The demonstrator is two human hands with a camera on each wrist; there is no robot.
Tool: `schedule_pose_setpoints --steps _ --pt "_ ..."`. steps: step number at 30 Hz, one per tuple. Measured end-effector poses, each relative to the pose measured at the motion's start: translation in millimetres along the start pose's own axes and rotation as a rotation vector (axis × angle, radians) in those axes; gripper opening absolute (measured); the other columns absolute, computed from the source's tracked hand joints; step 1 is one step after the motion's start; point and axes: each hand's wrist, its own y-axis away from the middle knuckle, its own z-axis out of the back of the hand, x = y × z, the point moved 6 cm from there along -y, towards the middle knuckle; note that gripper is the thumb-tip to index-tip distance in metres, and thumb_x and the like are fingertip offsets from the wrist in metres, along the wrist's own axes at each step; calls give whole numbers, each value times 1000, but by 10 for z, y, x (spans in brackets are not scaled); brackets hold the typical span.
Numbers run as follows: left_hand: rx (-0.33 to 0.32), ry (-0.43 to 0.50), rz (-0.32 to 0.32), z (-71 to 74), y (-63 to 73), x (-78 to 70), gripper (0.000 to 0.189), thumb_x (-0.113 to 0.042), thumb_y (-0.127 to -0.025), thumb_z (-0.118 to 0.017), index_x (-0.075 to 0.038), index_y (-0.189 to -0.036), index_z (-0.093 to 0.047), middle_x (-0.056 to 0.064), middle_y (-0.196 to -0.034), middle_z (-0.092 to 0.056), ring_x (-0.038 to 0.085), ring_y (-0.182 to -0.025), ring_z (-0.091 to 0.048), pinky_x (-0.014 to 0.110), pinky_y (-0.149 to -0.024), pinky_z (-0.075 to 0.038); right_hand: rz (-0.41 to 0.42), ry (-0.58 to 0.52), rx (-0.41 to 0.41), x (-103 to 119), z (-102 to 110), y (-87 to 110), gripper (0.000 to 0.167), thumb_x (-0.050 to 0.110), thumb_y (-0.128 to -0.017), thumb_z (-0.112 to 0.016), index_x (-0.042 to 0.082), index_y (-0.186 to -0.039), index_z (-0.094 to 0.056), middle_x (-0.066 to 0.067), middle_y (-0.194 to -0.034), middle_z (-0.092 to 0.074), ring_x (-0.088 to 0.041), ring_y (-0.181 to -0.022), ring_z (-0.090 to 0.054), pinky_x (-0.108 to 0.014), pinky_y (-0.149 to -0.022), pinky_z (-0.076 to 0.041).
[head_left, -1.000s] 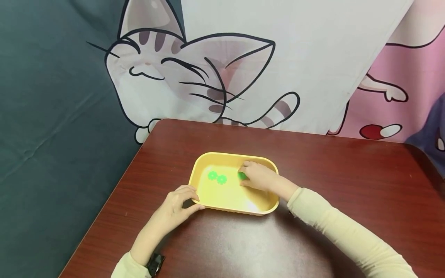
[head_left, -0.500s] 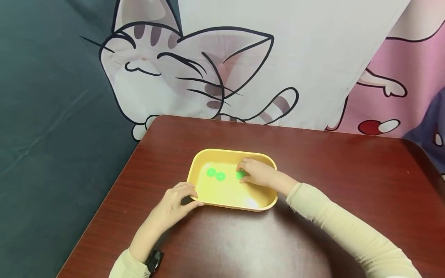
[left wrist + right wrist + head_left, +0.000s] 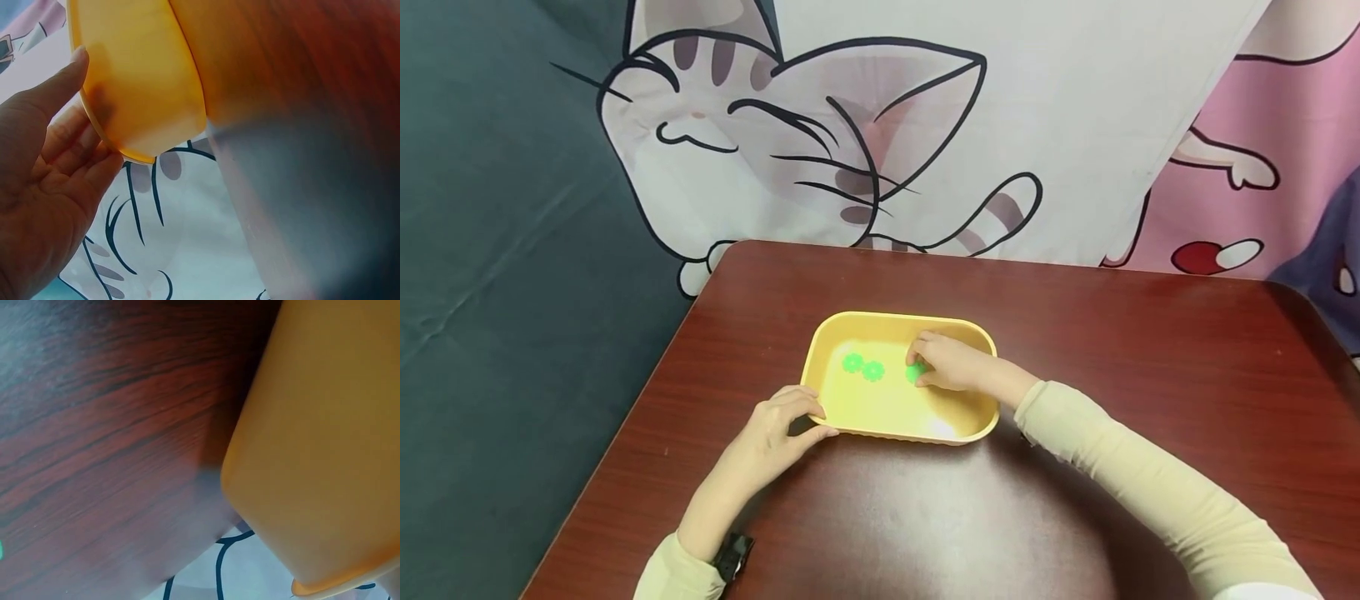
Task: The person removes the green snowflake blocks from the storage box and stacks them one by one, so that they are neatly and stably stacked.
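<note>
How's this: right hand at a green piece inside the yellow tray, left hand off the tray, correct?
One slip: the left hand isn't off the yellow tray but gripping it, as the left wrist view shows. The right hand is at a green piece inside the tray.

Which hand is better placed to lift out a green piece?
Probably the right hand: it curls round a green piece inside the yellow tray, while the left hand holds the tray's corner.
</note>
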Motion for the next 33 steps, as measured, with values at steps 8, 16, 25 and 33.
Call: schedule_pose_setpoints --steps 8,16,25,33 --pt "4 -14 4 10 -30 -4 23 -13 -63 -85 -8 -75 -66 -2 -78 -64 21 -88 -61 16 -84 -46 42 89 -86 35 41 50 27 20 -80 -75 12 -102 -62 2 -98 -58 -12 -88 -56 -29 -79 -49" --pt "4 -19 3 0 -14 -13 24 -13 -63 -85 -8 -75 -65 2 -82 -65 20 -88 -61 15 -82 -46 154 70 -99 101 20 76 25 13 -80 -73 8 -103 -64 -2 -99 -58 -14 -89 -57 -28 -82 -50" --pt "3 -20 20 -21 -5 -11 23 -13 -63 -85 -9 -75 -65 -1 -80 -65 21 -89 -61 14 -84 -46 194 116 -96 88 11 96 24 11 -74 -69 9 -98 -66 1 -93 -58 -11 -80 -54 -24 -74 -49" --pt "9 -20 20 -11 -8 -6 23 -14 -63 -85 -9 -75 -65 -1 -81 -65 21 -89 -61 15 -84 -46 165 165 -74 98 12 84 24 15 -72 -70 10 -95 -65 4 -87 -55 -9 -74 -51 -24 -70 -47"
